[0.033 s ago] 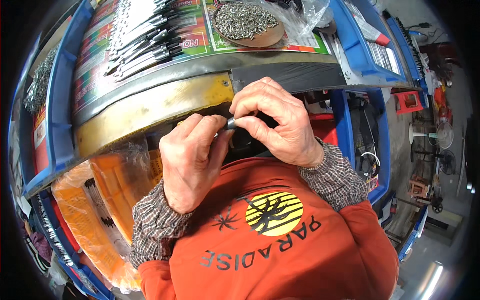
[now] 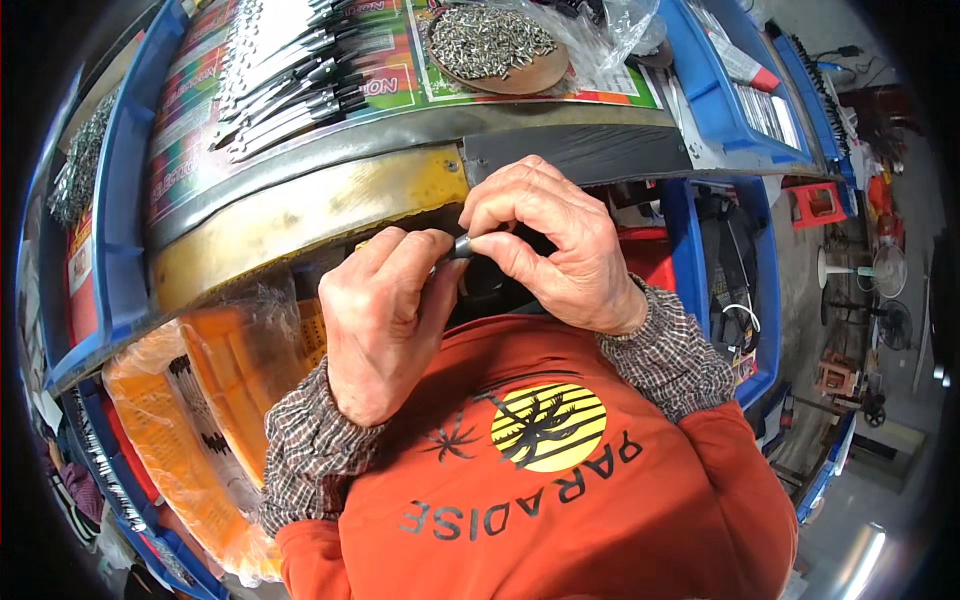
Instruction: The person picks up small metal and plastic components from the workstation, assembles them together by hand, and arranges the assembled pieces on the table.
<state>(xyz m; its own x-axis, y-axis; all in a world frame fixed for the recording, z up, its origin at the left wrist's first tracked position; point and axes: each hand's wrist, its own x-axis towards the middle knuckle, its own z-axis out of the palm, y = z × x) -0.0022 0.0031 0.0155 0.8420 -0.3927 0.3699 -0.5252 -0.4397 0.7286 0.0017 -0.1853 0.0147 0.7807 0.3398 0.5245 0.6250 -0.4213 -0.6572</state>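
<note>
Just in front of my chest, past the table's near edge, a small dark cylindrical piece (image 2: pixel 461 247) lies between my two hands. My left hand (image 2: pixel 378 315) pinches its left end with thumb and forefinger. On the other end, the thumb and fingertips of my right hand (image 2: pixel 560 250) close in, where a bit of silver shows. Most of the piece is covered by fingers, so its kind is not clear. Beyond, a row of slim black-and-silver pen-like pieces (image 2: pixel 290 100) rests on the table. To their right, a shallow brown dish (image 2: pixel 535 77) carries a heap of small metal parts (image 2: pixel 485 42).
The table's front edge has a worn yellow strip (image 2: pixel 310 205). Blue bins (image 2: pixel 115 220) flank the table on the left, with another blue bin (image 2: pixel 715 90) at the far right. An orange crate (image 2: pixel 225 370) wrapped in plastic stands below left. An open blue drawer (image 2: pixel 685 235) sits right.
</note>
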